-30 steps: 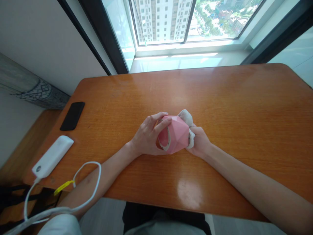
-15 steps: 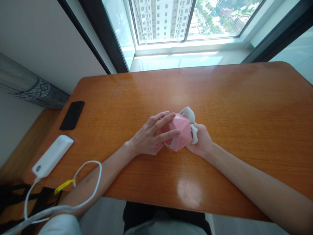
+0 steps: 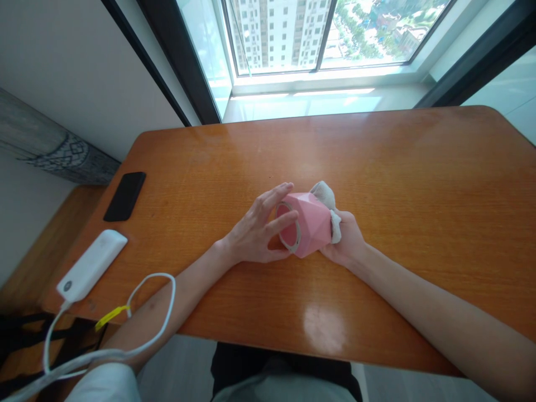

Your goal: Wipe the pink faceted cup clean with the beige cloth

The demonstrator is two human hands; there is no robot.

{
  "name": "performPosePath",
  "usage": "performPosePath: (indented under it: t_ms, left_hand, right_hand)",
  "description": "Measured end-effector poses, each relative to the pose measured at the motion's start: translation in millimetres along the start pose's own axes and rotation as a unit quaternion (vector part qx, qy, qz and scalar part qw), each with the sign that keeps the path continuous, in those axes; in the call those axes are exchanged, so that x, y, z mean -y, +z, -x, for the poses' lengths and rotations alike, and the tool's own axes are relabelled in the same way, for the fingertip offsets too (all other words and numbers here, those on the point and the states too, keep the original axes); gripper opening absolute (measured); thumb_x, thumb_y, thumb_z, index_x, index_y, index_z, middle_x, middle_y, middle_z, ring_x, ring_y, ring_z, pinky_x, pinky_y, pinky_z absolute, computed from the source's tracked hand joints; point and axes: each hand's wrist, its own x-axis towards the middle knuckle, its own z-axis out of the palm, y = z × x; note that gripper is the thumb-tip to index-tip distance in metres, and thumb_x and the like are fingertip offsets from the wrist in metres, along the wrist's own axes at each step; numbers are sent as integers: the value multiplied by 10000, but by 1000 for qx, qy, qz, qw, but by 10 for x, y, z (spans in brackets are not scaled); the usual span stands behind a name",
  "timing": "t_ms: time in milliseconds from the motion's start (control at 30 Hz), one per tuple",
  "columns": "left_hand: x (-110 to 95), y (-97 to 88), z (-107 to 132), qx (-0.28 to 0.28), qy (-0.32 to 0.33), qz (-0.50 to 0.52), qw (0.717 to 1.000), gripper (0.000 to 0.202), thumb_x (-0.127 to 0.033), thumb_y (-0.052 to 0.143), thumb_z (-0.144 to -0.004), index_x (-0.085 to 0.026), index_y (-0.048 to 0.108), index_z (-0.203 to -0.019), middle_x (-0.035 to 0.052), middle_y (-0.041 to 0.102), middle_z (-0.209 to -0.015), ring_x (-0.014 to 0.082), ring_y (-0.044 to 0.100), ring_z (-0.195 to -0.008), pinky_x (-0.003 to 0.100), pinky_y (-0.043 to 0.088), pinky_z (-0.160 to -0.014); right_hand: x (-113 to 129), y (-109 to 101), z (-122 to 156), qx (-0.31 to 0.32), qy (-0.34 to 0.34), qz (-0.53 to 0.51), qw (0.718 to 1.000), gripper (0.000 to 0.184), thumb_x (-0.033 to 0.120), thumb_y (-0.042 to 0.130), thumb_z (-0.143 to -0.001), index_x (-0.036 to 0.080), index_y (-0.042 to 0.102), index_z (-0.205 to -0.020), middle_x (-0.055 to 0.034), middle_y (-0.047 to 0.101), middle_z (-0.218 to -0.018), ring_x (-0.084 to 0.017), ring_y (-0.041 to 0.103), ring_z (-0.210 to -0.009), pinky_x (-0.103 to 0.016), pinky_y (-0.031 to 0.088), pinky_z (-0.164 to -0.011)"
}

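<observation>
A pink faceted cup (image 3: pixel 313 222) lies on its side in the air above the table, its round opening turned to the left. My left hand (image 3: pixel 262 226) is around the open end, thumb at the lower rim and fingers spread apart over the rim and side. A crumpled light grey cloth (image 3: pixel 324 194) is bunched against the cup's right end. My right hand (image 3: pixel 345 237) grips this cloth and presses it to the cup; part of its fingers is hidden behind the cup and the cloth.
The wooden table (image 3: pixel 402 184) has rounded corners. On its left side lie a black phone (image 3: pixel 124 196) and a white power bank (image 3: pixel 92 265). A white cable (image 3: pixel 170 304) with a yellow tag (image 3: pixel 112 317) loops over my left forearm. A window (image 3: pixel 318 39) is beyond the table.
The fingers of my left hand have drawn back left from the cup's side toward its rim. The cup has turned a little, so more of its opening shows. My right hand has barely moved.
</observation>
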Motion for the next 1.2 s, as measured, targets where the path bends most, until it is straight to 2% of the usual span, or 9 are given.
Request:
performPosePath:
  t_ms: [67, 133, 267, 400, 600, 733, 900, 1100, 1200]
  left_hand:
    - [14, 10, 4, 11, 33, -27, 999, 1106, -277, 797, -976, -431, 106, -1826, 114, 88, -1925, 423, 295, -1744, 678, 459, -1324]
    - [14, 3, -6, 9, 42, -62, 997, 1035, -299, 818, -980, -446, 214, -1807, 108, 126, -1920, 405, 373, -1703, 631, 502, -1300]
    - [-19, -32, -37, -28, 11, -65, 997, 1020, -684, 870, -904, -314, 417, -1740, 218, 429, -1738, 374, 619, -1469, 523, 627, -1158]
    - [-45, -27, -41, -34, -70, -35, 996, 1243, -904, 820, -791, -254, 367, -1749, 254, 540, -1600, 374, 690, -1361, 527, 657, -1093]
    - [9, 12, -21, 0, 20, -56, 998, 1013, -557, 820, -984, -408, 223, -1789, 167, 303, -1841, 419, 385, -1699, 663, 517, -1277]
    - [-22, -31, -45, -18, 29, -85, 996, 944, -597, 866, -931, -322, 429, -1721, 202, 492, -1703, 395, 588, -1527, 569, 597, -1183]
    - [-94, -56, -85, -32, -76, -65, 994, 1232, -856, 835, -812, -220, 356, -1753, 235, 638, -1510, 382, 714, -1326, 546, 640, -1080]
    - [3, -14, -29, 8, 14, -71, 997, 1093, -582, 814, -972, -353, 159, -1817, 208, 233, -1868, 431, 417, -1683, 663, 538, -1246]
    - [8, -24, -25, 1, 41, -97, 994, 942, -544, 805, -998, -356, 307, -1776, 188, 312, -1843, 379, 525, -1616, 566, 584, -1223]
  right_hand:
    - [9, 4, 9, -1, -1, 1, 1000, 115, 226, 740, -671, 232, 725, -785, -61, 789, -713, -331, 831, -863, -402, 710, -717]
    - [21, 17, 20, -1, 1, 5, 1000, 146, 224, 739, -676, 226, 746, -821, -63, 800, -734, -325, 826, -849, -392, 704, -697]
    - [42, 43, 32, -2, 22, 26, 999, 162, 217, 756, -639, 222, 753, -801, -69, 807, -754, -308, 801, -799, -371, 671, -636]
    - [47, 56, 23, -12, 24, 24, 999, 177, 211, 772, -578, 214, 762, -755, -53, 794, -715, -243, 709, -630, -335, 607, -539]
    - [51, 90, 22, -6, 26, 3, 1000, 143, 233, 766, -568, 236, 719, -704, -47, 732, -622, -286, 748, -700, -366, 644, -592]
    - [41, 85, 24, -5, 19, 17, 1000, 123, 216, 753, -576, 244, 691, -678, -30, 700, -594, -284, 755, -703, -351, 635, -583]
    - [18, 40, 6, -1, 11, 26, 1000, 130, 199, 750, -579, 228, 706, -699, -21, 725, -634, -200, 645, -570, -292, 537, -495]
    - [11, -17, 6, -5, 7, 22, 1000, 129, 238, 727, -656, 229, 743, -784, -52, 781, -728, -277, 778, -765, -341, 631, -608]
    - [18, -14, 15, -9, 5, 19, 1000, 164, 237, 742, -661, 226, 761, -824, -53, 791, -743, -280, 783, -780, -342, 645, -622]
